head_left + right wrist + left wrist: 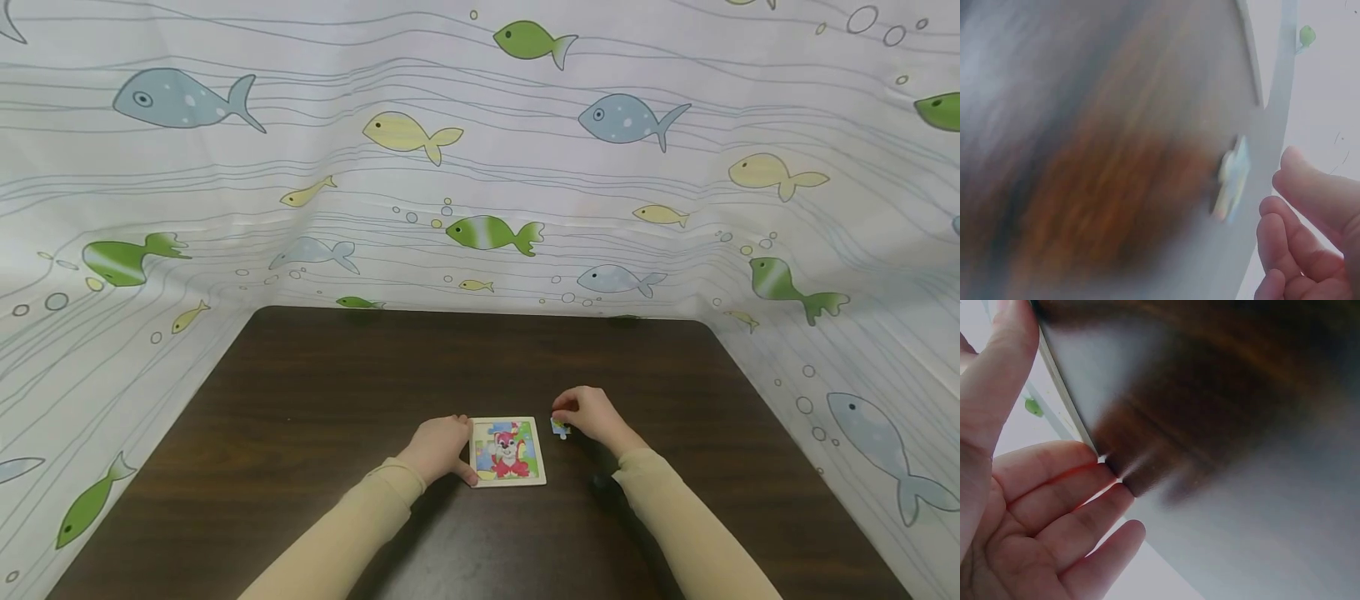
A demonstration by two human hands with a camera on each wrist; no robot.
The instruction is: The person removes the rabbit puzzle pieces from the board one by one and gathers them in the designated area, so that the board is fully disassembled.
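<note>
A small picture puzzle in a pale square frame (541, 481) lies on the dark table, showing a red and white cartoon animal. The bare base shows pale at its upper left. My left hand (438, 447) rests along the frame's left side, thumb at the near corner, fingers at the far one. In the left wrist view its fairly straight fingertips (1107, 464) touch the edge. Right of the frame lies a loose jigsaw piece (560, 428), blue and yellow. My right hand (591, 412) is just over it, fingers loosely bent; the right wrist view shows a gap between fingertips and piece (1233, 178).
The dark wooden table (337, 367) reaches out on all sides of the puzzle. A white curtain (420, 192) printed with fish stands around its back and sides.
</note>
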